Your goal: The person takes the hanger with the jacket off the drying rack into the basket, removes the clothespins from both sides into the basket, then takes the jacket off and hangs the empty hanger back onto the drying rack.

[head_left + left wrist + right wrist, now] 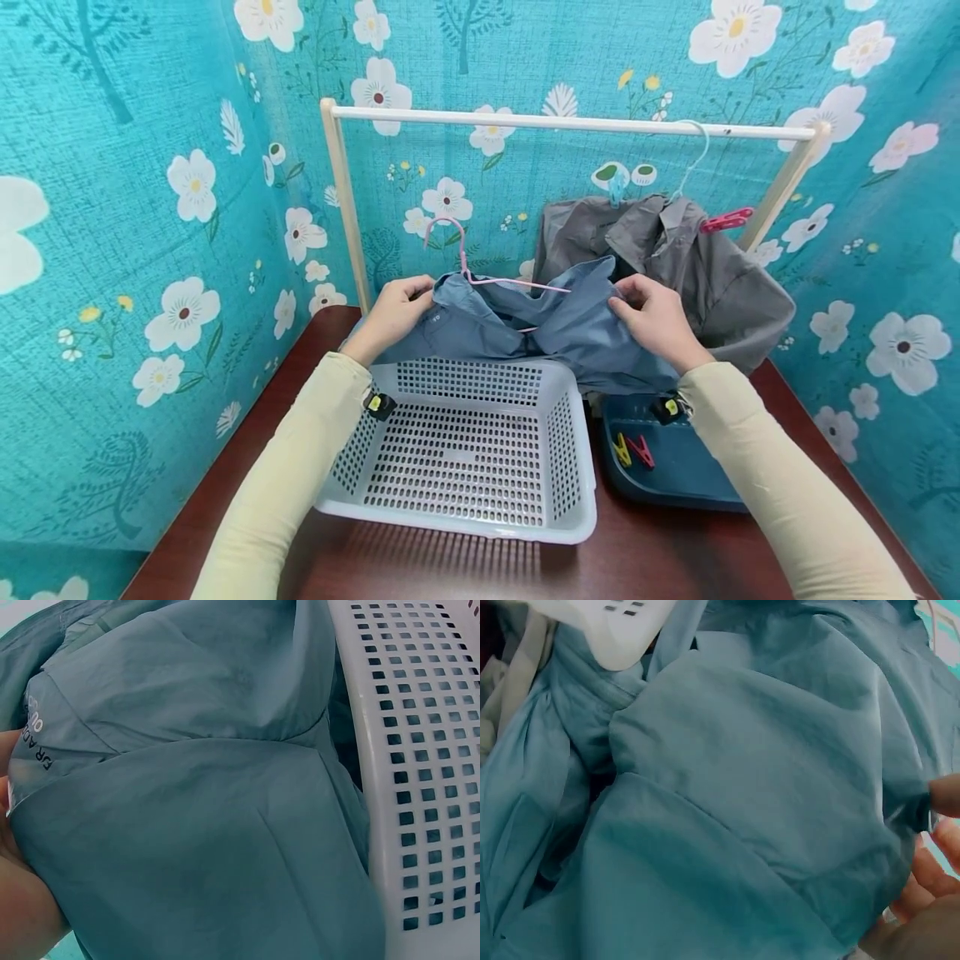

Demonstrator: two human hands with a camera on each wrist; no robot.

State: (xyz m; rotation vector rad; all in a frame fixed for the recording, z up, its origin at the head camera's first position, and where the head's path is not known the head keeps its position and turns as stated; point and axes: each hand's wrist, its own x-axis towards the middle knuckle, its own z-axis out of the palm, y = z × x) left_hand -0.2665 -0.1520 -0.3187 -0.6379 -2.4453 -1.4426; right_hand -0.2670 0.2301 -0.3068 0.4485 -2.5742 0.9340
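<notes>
A blue-grey shirt is spread between both hands behind the basket, with a pink hanger at its collar. The hanger's hook points up and is apart from the rail. My left hand pinches the shirt at its left shoulder, close to small printed lettering. On the other side my right hand pinches the fabric at the right shoulder; the right wrist view shows the cloth bunched between thumb and fingers. The hanger's lower parts are partly hidden inside the shirt.
A white rail on wooden posts stands behind. From it hangs a grey garment on a light-blue hanger, with a blue clip and a red clip. In front are a white perforated basket and a dark-blue tray holding yellow and red clothespins.
</notes>
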